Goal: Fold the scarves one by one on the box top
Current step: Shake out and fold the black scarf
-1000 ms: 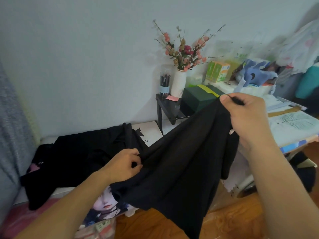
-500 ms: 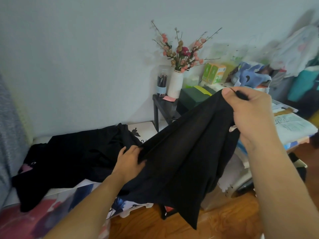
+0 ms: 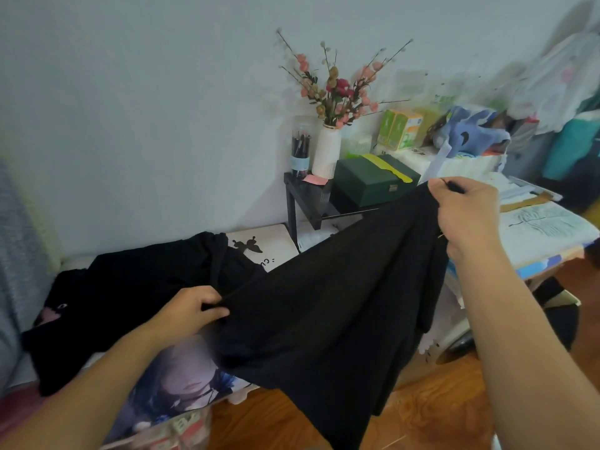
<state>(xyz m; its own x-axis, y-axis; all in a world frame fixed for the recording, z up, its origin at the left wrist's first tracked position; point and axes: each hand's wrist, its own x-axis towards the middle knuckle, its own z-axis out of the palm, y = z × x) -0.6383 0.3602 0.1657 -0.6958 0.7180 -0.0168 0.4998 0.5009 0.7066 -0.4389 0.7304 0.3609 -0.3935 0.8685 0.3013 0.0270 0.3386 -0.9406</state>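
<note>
Left hand (image 3: 191, 308) now re-gripped on black scarf (image 3: 324, 303), right hand (image 3: 467, 216) pinching raised corner

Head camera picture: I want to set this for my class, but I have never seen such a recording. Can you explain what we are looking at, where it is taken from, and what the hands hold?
There is no machine here. A person wears a camera on the head, so you look forward and down along both bare arms. The left hand and the right hand each grip an edge of a black scarf, holding it stretched in the air, the right hand higher. Its lower part hangs toward the wooden floor. Behind the left hand, more black cloth lies heaped on a box top with printed pictures. Against the wall stand a vase of flowers, a pencil jar and a green box.
</note>
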